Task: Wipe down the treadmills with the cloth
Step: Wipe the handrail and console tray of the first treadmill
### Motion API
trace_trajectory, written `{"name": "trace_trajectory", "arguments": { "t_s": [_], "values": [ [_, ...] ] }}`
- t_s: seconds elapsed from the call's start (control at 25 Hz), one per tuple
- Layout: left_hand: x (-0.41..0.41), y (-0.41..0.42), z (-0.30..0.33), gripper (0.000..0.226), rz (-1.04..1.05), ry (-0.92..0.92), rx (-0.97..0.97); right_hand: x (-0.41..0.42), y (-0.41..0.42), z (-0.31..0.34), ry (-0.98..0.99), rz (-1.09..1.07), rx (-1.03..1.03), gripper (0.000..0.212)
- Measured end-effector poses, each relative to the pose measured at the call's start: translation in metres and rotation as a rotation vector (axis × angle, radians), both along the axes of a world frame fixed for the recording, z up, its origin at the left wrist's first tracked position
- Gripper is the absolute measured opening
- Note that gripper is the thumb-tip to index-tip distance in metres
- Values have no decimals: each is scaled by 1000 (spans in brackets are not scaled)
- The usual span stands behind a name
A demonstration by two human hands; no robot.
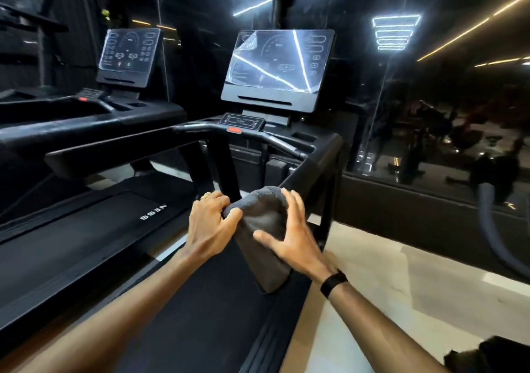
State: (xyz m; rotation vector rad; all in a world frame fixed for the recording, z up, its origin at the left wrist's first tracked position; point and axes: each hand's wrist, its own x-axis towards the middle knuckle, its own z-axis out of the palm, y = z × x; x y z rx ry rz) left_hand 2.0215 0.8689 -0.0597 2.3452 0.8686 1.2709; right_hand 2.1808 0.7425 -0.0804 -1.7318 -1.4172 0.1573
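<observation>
black treadmill [286,154] beside dark mirrored wall [430,100], pale floor [372,286] beneath

I could read just one word. White letters on the black belt [86,229] of the left treadmill [94,149] looked like "NEGG", seen upside down. The marks on both screens [275,60] were too small and blurry for me to read.
</observation>
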Motion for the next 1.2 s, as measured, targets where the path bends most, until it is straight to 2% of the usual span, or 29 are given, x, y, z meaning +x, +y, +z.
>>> {"name": "trace_trajectory", "arguments": {
  "t_s": [0.12,0.24,0.36,0.52,0.6,0.68,0.76,0.8,0.84,0.92,0.96,1.0,1.08,1.12,1.2],
  "values": [
    [14,14,-11,36,-18,-124,-128,-28,28,-29,-89,-119,-65,111],
    [30,19,-19,31,-134,-326,-322,-38,41,-34,-105,-230,61,89],
    [49,15,-19,40,-281,-414,-417,-23,48,-32,-63,-272,180,59],
    [65,13,-21,41,-322,-448,-452,-1,64,-26,36,-334,165,56],
    [64,14,-22,42,-318,-448,-490,14,74,-28,158,-411,148,62],
    [63,11,-21,47,-306,-429,-528,28,77,-31,363,-518,204,59],
    [64,8,-19,47,-280,-392,-563,33,78,-40,570,-566,368,36],
    [64,8,-19,46,-268,-383,-585,31,77,-50,651,-594,435,31],
    [64,8,-19,45,-260,-381,-601,29,75,-59,720,-642,474,42],
    [64,9,-19,46,-265,-380,-609,14,66,-78,911,-735,486,89],
    [64,9,-19,47,-272,-377,-609,1,58,-84,987,-725,441,99],
    [64,9,-20,49,-276,-375,-607,-15,48,-86,1022,-688,393,89],
    [64,9,-22,53,-286,-383,-601,-40,43,-83,955,-750,406,47],
    [64,9,-22,54,-292,-389,-606,-50,44,-74,846,-823,426,42],
    [64,11,-23,57,-300,-406,-621,-61,52,-51,532,-822,377,51]
  ]
}}
